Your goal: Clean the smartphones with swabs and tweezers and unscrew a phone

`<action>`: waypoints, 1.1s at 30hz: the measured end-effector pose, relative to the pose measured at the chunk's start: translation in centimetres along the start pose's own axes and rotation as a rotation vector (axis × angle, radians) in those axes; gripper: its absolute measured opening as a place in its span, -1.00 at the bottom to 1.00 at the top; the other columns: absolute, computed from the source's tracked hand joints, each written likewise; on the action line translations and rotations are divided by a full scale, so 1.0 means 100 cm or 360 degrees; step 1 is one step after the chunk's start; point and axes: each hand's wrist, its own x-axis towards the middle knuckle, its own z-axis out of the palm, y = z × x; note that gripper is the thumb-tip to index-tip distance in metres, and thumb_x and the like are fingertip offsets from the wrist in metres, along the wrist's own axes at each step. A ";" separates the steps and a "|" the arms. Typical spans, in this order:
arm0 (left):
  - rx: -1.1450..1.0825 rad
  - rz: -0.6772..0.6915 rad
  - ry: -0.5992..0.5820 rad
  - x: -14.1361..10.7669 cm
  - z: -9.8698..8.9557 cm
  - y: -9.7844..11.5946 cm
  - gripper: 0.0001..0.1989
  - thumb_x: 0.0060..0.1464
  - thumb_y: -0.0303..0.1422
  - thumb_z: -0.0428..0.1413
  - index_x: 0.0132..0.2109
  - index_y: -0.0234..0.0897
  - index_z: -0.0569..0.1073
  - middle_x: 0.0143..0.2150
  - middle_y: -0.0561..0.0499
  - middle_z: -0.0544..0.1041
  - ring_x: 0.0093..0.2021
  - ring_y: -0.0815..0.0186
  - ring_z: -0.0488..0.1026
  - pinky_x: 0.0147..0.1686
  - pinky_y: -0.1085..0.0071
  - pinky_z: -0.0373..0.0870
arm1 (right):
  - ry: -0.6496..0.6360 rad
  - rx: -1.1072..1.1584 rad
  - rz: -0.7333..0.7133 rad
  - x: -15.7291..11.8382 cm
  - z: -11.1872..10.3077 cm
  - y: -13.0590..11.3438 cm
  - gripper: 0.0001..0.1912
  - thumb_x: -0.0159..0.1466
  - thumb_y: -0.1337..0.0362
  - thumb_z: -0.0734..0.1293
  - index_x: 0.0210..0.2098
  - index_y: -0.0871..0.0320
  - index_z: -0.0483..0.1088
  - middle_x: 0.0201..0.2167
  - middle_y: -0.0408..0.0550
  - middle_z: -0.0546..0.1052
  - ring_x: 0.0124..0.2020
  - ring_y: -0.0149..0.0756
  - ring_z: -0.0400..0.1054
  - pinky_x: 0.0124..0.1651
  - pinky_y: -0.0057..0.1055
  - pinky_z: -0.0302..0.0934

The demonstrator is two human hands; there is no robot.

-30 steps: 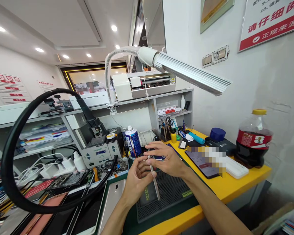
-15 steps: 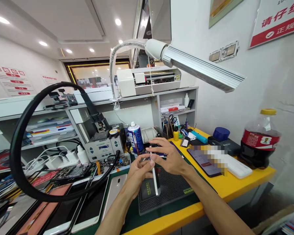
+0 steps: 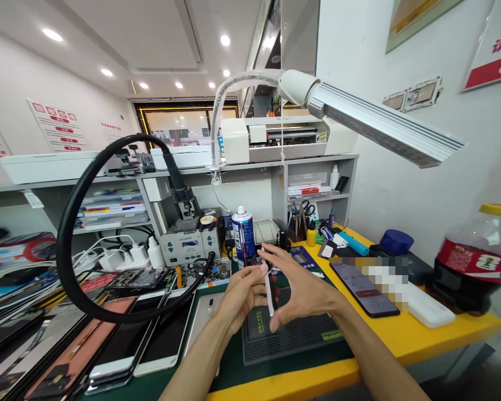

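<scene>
The yellow desk bears a dark-grey perforated mat; above it, the right hand spreads along a slim, white-edged rectangular device, grip uncertain; the left hand pinches its far end. Apparent step: edge-on handling; the next move calls for steady support.

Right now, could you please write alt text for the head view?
A bare left hand holds a thin, white-edged flat device on edge above a dark grey textured mat, the bare right hand curved beside it. Behind stands a blue-and-white spray can.
</scene>
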 end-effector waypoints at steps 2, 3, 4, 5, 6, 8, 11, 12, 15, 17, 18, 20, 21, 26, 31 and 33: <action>-0.0013 -0.0018 -0.0002 0.000 0.000 0.000 -0.67 0.07 -0.18 0.27 -0.18 -0.32 0.40 -0.37 -0.02 0.54 -0.47 0.35 0.50 -0.40 0.35 0.54 | -0.0046 -0.0007 0.0052 -0.001 0.000 0.000 0.35 -0.18 -0.18 0.57 0.43 -0.06 -0.15 0.46 0.07 -0.22 0.43 0.25 -0.27 0.37 0.15 -0.12; -0.0011 -0.0030 0.0000 0.000 0.000 0.000 -0.67 0.06 -0.17 0.28 -0.19 -0.32 0.40 -0.38 -0.01 0.52 -0.48 0.35 0.49 -0.41 0.36 0.54 | -0.0049 -0.0025 0.0075 -0.001 0.000 -0.001 0.34 -0.17 -0.19 0.57 0.43 -0.06 -0.14 0.47 0.06 -0.24 0.44 0.25 -0.29 0.37 0.16 -0.12; -0.0004 -0.0042 0.0002 0.000 -0.001 0.001 -0.66 0.06 -0.16 0.28 -0.20 -0.31 0.40 -0.39 -0.01 0.52 -0.48 0.35 0.49 -0.42 0.36 0.53 | -0.0048 -0.0045 0.0096 -0.001 0.000 -0.001 0.32 -0.16 -0.20 0.56 0.42 -0.06 -0.12 0.47 0.05 -0.26 0.44 0.25 -0.30 0.36 0.17 -0.11; 0.0004 -0.0050 0.0005 0.000 -0.001 0.001 -0.65 0.06 -0.15 0.28 -0.20 -0.31 0.40 -0.39 -0.01 0.51 -0.48 0.34 0.49 -0.43 0.35 0.53 | -0.0046 -0.0062 0.0115 0.000 0.000 -0.002 0.28 -0.14 -0.20 0.55 0.42 -0.07 -0.09 0.47 0.03 -0.27 0.44 0.25 -0.30 0.35 0.18 -0.08; 0.0008 -0.0056 0.0012 0.000 -0.001 0.002 -0.65 0.05 -0.13 0.27 -0.19 -0.30 0.40 -0.39 -0.02 0.51 -0.47 0.32 0.50 -0.43 0.35 0.53 | -0.0043 -0.0075 0.0125 0.001 0.000 -0.002 0.23 -0.12 -0.20 0.54 0.41 -0.08 -0.05 0.47 0.00 -0.27 0.44 0.25 -0.30 0.33 0.18 -0.04; -0.0004 -0.0072 0.0027 0.000 -0.002 0.004 -0.62 0.05 -0.11 0.26 -0.17 -0.30 0.40 -0.39 -0.04 0.52 -0.44 0.28 0.52 -0.43 0.34 0.53 | -0.0027 -0.0103 0.0120 0.002 0.000 -0.005 0.14 -0.08 -0.20 0.53 0.38 -0.12 0.03 0.47 -0.05 -0.25 0.44 0.24 -0.29 0.32 0.17 0.00; -0.0104 -0.0142 0.0052 -0.001 -0.001 0.009 -0.57 0.08 0.00 0.19 -0.16 -0.30 0.39 -0.37 -0.10 0.54 -0.41 0.23 0.55 -0.41 0.32 0.53 | 0.0017 -0.0143 0.0069 0.003 0.000 -0.009 0.02 -0.04 -0.19 0.51 0.33 -0.14 0.14 0.47 -0.09 -0.20 0.43 0.24 -0.27 0.32 0.18 -0.01; -0.0146 -0.0175 0.0060 -0.001 -0.001 0.010 -0.54 0.09 0.03 0.16 -0.17 -0.31 0.39 -0.36 -0.13 0.55 -0.41 0.21 0.55 -0.41 0.31 0.53 | 0.0031 -0.0150 0.0053 0.003 0.000 -0.010 -0.03 -0.03 -0.19 0.51 0.31 -0.15 0.18 0.46 -0.09 -0.18 0.43 0.25 -0.26 0.32 0.20 -0.02; -0.0221 -0.0231 0.0112 -0.001 -0.001 0.014 -0.50 0.10 0.08 0.11 -0.17 -0.32 0.38 -0.33 -0.17 0.56 -0.43 0.19 0.56 -0.41 0.28 0.53 | 0.0077 -0.0154 0.0017 0.003 -0.001 -0.012 -0.17 0.01 -0.16 0.51 0.24 -0.19 0.29 0.45 -0.11 -0.11 0.42 0.25 -0.23 0.32 0.24 -0.05; -0.0226 -0.0238 0.0161 -0.002 -0.001 0.015 -0.51 0.10 0.07 0.12 -0.17 -0.32 0.37 -0.36 -0.16 0.56 -0.42 0.16 0.56 -0.41 0.27 0.54 | 0.0115 -0.0139 -0.0024 0.002 0.000 -0.012 -0.28 0.04 -0.12 0.51 0.17 -0.19 0.38 0.44 -0.14 -0.06 0.43 0.21 -0.20 0.34 0.22 -0.06; -0.0224 -0.0238 0.0179 -0.002 -0.001 0.015 -0.53 0.10 0.05 0.13 -0.18 -0.31 0.37 -0.37 -0.15 0.55 -0.41 0.15 0.57 -0.40 0.27 0.54 | 0.0130 -0.0125 -0.0048 0.002 0.000 -0.012 -0.35 0.06 -0.10 0.51 0.13 -0.20 0.42 0.44 -0.16 -0.03 0.43 0.18 -0.20 0.35 0.20 -0.07; -0.0216 -0.0225 0.0189 -0.001 -0.002 0.014 -0.58 0.11 0.00 0.15 -0.20 -0.31 0.37 -0.40 -0.13 0.54 -0.40 0.14 0.57 -0.38 0.26 0.54 | 0.0160 -0.0081 -0.0095 0.002 0.002 -0.012 -0.49 0.08 -0.05 0.51 0.02 -0.20 0.50 0.42 -0.20 0.04 0.43 0.12 -0.18 0.36 0.17 -0.07; -0.0209 -0.0211 0.0183 0.000 -0.003 0.013 -0.59 0.11 -0.02 0.17 -0.20 -0.32 0.39 -0.40 -0.12 0.54 -0.40 0.15 0.57 -0.37 0.26 0.54 | 0.0176 -0.0051 -0.0114 0.002 0.003 -0.011 -0.55 0.09 -0.02 0.52 -0.02 -0.20 0.53 0.41 -0.21 0.07 0.43 0.10 -0.18 0.36 0.17 -0.06; -0.0197 -0.0154 0.0163 0.005 -0.011 0.007 -0.56 0.07 -0.10 0.23 -0.05 -0.35 0.43 -0.28 -0.15 0.56 -0.44 0.24 0.53 -0.40 0.28 0.55 | 0.0235 0.0118 -0.0181 0.001 0.007 -0.011 -0.75 0.15 0.10 0.50 -0.14 -0.17 0.59 0.35 -0.19 0.21 0.42 0.04 -0.11 0.33 0.14 0.04; -0.0228 -0.0181 0.0258 0.008 -0.013 0.005 -0.55 0.06 -0.09 0.23 -0.11 -0.41 0.41 -0.28 -0.20 0.54 -0.41 0.22 0.53 -0.43 0.32 0.55 | 0.0280 0.0230 -0.0214 0.000 0.008 -0.009 -0.82 0.18 0.19 0.49 -0.20 -0.18 0.61 0.31 -0.20 0.29 0.40 0.00 -0.04 0.32 0.09 0.08; -0.0244 -0.0193 0.0284 0.007 -0.011 0.006 -0.56 0.07 -0.09 0.23 -0.12 -0.41 0.40 -0.31 -0.18 0.53 -0.43 0.23 0.53 -0.44 0.31 0.55 | 0.0296 0.0240 -0.0230 0.000 0.008 -0.009 -0.83 0.19 0.20 0.49 -0.21 -0.17 0.61 0.30 -0.19 0.30 0.40 0.00 -0.02 0.33 0.10 0.07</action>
